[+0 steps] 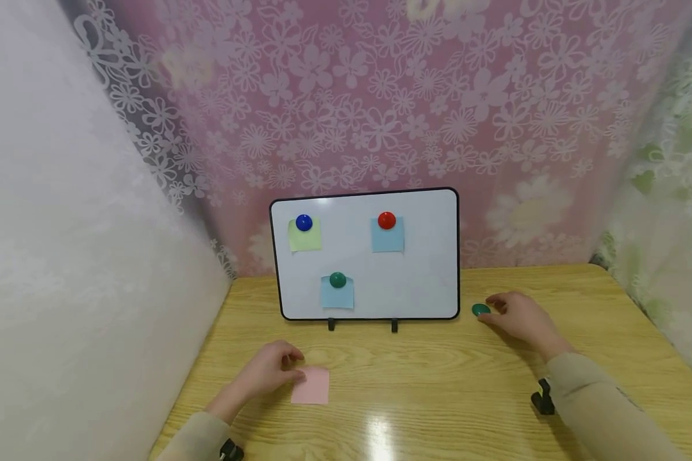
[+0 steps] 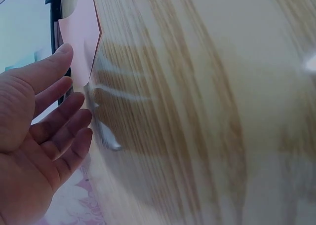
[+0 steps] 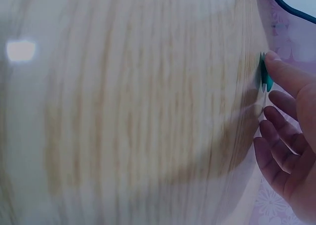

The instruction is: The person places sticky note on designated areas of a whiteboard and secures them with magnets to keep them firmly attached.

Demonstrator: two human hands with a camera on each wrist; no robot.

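In the head view my left hand (image 1: 271,369) is at the upper left of a pink sticky note (image 1: 313,387) lying on the table. Its thumb overlaps the note's edge, and the other fingers stay loosely bent, apart from the thumb. My right hand (image 1: 521,320) is beside a green round magnet (image 1: 480,309) on the table, right of the whiteboard (image 1: 421,269). The right thumb lies against the magnet's near edge; the index fingertip is close to its far edge. In the right wrist view, the thumb partly covers the magnet (image 3: 266,77).
On the board, a blue magnet (image 1: 304,222) sits on a yellow-green note (image 1: 305,240), a red magnet (image 1: 387,220) on a blue note (image 1: 387,240), and another green magnet (image 1: 337,280) on a lower blue note (image 1: 337,298). Black feet (image 1: 395,325) support the board.
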